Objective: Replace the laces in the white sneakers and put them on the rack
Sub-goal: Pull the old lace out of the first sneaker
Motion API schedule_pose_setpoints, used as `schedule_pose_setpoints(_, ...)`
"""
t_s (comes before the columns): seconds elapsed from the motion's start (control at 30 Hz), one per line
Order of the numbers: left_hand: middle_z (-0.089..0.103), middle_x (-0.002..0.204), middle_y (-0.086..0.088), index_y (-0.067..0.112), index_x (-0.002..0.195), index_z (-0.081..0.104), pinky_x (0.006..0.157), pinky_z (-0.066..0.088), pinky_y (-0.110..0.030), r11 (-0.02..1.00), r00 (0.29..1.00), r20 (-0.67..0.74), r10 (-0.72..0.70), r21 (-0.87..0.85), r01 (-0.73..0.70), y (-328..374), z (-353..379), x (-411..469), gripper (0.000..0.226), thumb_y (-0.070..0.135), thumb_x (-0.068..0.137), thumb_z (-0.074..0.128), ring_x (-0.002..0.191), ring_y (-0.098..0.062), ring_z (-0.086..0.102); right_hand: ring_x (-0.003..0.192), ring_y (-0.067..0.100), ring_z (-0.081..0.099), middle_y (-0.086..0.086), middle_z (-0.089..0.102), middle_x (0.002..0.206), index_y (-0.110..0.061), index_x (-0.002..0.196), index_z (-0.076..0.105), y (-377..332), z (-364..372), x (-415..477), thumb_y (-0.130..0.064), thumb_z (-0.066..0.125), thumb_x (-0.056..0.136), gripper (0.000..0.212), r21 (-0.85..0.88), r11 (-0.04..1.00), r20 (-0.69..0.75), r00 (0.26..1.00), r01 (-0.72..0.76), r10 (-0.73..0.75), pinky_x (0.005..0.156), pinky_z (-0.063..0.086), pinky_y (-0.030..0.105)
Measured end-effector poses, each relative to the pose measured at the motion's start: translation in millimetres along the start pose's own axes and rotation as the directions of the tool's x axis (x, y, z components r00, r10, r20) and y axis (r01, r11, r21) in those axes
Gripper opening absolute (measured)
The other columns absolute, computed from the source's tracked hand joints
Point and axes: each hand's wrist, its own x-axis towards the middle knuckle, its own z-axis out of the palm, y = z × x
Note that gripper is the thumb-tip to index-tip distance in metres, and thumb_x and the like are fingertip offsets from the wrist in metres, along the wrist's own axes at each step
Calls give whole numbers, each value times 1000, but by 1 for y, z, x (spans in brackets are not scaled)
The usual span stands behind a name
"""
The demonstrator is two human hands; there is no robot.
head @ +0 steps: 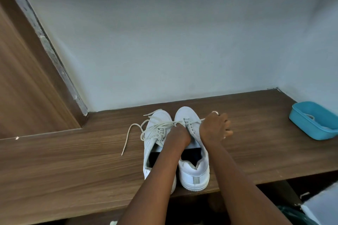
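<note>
Toe-away white leather right sneaker point(193, 175): left hand point(178, 133) pinches its off-white flat lace point(195, 121) at the eyelets, right hand point(215, 126) holds the end taut rightward

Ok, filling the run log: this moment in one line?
left hand at right sneaker eyelets | right hand holds lace taut | left sneaker laced, untied

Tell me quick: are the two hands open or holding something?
Left hand: fingers curled down into the sneaker lacing; its grip is hidden, so it cannot be told.
Right hand: holding the lace, which runs taut to it.
</note>
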Motion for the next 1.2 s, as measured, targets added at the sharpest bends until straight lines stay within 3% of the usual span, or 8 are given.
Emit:
schedule_pose_setpoints(0.1,37,145,-17,5,143,32,102,37,-38,1000,1000,3,-16,-8,16,1,-1,-1,48,16,97,38,131,-31,40,115,32,40,13,44,123,-9,115,57,3,-1,2,-10,46,91,26,-10,996,-148,985,-88,85,95,32,45)
schedule_pose_setpoints(0.17,35,146,-17,5,144,29,103,36,-37,1000,1000,0,-17,-10,17,1,-1,-2,49,17,98,38,133,-31,39,117,33,38,12,41,126,-11,114,58,2,-2,4,-9,49,91,24,4,999,-140,989,-40,41,97,31,47)
schedule_pose_setpoints(0.27,36,146,-17,5,144,27,102,36,-37,1000,1000,-8,-7,-13,7,1,-1,-3,49,17,98,39,132,-31,39,126,29,30,4,34,135,-18,115,62,-3,-1,6,-17,52,94,23,55,990,32,991,131,-133,102,27,46)
schedule_pose_setpoints(0.4,40,143,-18,4,143,27,99,38,-35,1000,1000,-25,13,-6,-14,-1,0,-4,48,16,98,39,130,-30,42,127,24,28,-4,32,137,-26,111,65,-6,9,-1,-20,54,92,23,105,949,291,904,296,-314,105,22,42)
schedule_pose_setpoints(0.63,43,140,-19,3,143,24,99,38,-36,1000,999,-24,23,-3,-23,-2,0,-4,50,15,97,39,128,-31,44,124,24,32,-3,36,135,-16,107,64,-9,13,-5,-18,45,94,23,117,943,312,890,311,-332,104,25,43)
schedule_pose_setpoints(0.87,38,144,-18,6,145,24,102,36,-37,999,1000,-7,10,-37,-11,-1,-2,-4,49,26,101,34,131,-31,40,124,30,33,9,35,133,-10,119,55,-6,2,2,-12,44,96,26,64,993,137,985,98,-106,102,29,45)
schedule_pose_setpoints(1.07,33,148,-19,6,150,12,106,33,-38,999,1000,2,-5,-35,5,0,-2,-2,55,25,102,31,135,-31,36,113,32,39,12,40,123,-6,116,55,7,-3,6,-10,46,94,24,-14,997,-128,989,-72,69,93,33,45)
schedule_pose_setpoints(1.2,33,148,-18,6,150,13,106,33,-39,999,1000,0,-4,-45,4,0,-2,-2,54,25,102,32,135,-31,36,119,33,35,13,37,129,-9,117,57,4,-4,8,-13,48,95,25,30,1000,-100,995,-4,7,97,32,46)
